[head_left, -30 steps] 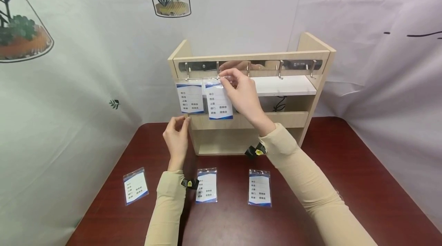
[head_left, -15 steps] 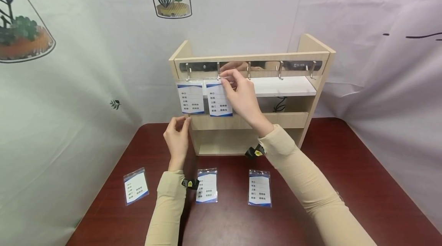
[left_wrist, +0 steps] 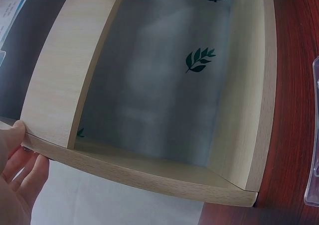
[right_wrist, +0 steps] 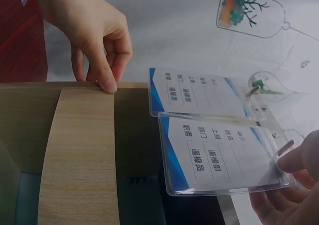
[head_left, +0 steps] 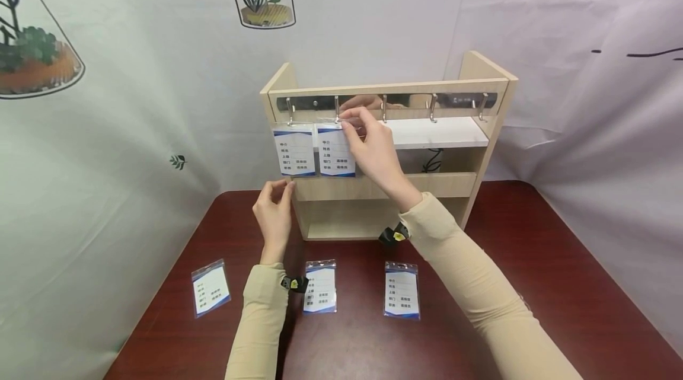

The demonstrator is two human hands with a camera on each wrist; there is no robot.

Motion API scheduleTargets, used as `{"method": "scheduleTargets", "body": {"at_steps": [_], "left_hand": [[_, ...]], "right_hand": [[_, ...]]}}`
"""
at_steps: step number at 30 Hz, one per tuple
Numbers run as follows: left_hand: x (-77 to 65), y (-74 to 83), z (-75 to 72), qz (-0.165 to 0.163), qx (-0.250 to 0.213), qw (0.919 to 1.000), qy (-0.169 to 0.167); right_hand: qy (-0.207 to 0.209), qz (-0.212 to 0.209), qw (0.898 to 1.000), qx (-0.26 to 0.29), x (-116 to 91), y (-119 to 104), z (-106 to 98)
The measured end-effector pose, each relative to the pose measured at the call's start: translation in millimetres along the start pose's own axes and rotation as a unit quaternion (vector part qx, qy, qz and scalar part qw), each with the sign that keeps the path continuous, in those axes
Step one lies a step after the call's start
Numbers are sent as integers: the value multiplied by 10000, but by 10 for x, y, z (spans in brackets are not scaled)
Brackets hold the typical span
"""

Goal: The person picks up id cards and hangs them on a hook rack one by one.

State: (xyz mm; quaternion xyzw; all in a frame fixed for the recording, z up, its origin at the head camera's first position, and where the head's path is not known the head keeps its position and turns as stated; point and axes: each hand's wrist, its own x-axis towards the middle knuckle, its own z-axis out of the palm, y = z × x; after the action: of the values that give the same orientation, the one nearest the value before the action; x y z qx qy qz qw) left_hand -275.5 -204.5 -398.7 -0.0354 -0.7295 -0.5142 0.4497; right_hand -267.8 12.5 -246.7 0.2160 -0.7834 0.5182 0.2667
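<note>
My right hand [head_left: 376,146] pinches the top edge of a clear-sleeved ID badge [head_left: 337,152] just under the second hook [head_left: 337,108] from the left. In the right wrist view the hook's tip meets the top of this badge [right_wrist: 219,155], beside my thumb; whether it passes through the slot I cannot tell. Another badge [head_left: 295,152] hangs from the leftmost hook [head_left: 290,112]. My left hand [head_left: 273,214] grips the left side edge of the wooden shelf [head_left: 384,187], thumb on the front and fingers behind, as the left wrist view shows.
Three more badges lie on the dark red table: a left badge [head_left: 211,288], a middle badge [head_left: 320,288] partly behind the left wrist strap, and a right badge [head_left: 402,291]. More hooks [head_left: 433,108] line the metal strip to the right. Black cables [head_left: 433,159] show inside the shelf.
The badge in my right hand has risen a little and shifted slightly left, its bottom edge now level with the hanging badge's. My left hand has stayed on the shelf edge.
</note>
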Motion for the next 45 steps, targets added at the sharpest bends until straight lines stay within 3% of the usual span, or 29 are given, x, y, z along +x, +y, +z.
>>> {"method": "scheduleTargets", "body": {"at_steps": [26,36,45], "left_hand": [[-10,28,-5,-17,4,10000,7],[-24,22,-2,4,-40,10000,52],[-14,23,0,-35,-23,10000,-24]], "right_hand": [[-118,72,9999,-19,-71,16,-124],[-156,165,9997,-72,-161,77,-234],[-74,-10,9997,-238,-224,123,-362]]}}
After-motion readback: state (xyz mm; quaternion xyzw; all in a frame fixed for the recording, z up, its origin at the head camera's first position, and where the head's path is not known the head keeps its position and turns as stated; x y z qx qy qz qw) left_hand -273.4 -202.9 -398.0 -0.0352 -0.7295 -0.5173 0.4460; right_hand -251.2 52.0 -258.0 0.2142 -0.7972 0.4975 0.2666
